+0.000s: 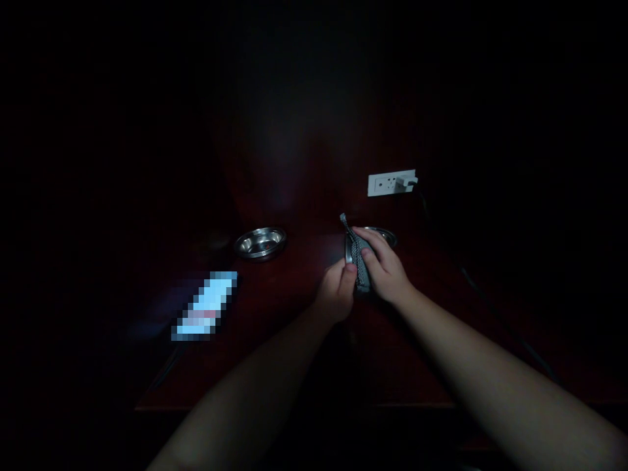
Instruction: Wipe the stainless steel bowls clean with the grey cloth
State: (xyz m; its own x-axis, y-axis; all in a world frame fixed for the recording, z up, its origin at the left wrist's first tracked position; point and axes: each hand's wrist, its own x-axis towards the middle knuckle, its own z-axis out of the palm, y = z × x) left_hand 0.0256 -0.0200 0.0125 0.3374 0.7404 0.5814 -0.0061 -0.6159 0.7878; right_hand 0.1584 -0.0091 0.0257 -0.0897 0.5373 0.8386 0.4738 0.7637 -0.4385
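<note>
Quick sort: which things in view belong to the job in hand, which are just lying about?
In the job:
patterned cloth, in the right grip
shiny metal piece, in the left grip, mostly hidden
probably, being shiny metal too: left bowl, right bowl

Apparently just there:
lit, pixelated screen
wall socket with white plug
dark cord at right

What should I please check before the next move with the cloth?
1. Right hand on the grey cloth: ok, thumb and fingers against it.
2. Left hand on the metal item: ok, held at its lower end.
3. Left-side bowl apart from both hands: ok.
4. Second bowl clear of the right hand: cannot tell, partly hidden behind it.
5. Light over the table: not ok, much lies in darkness.
</note>
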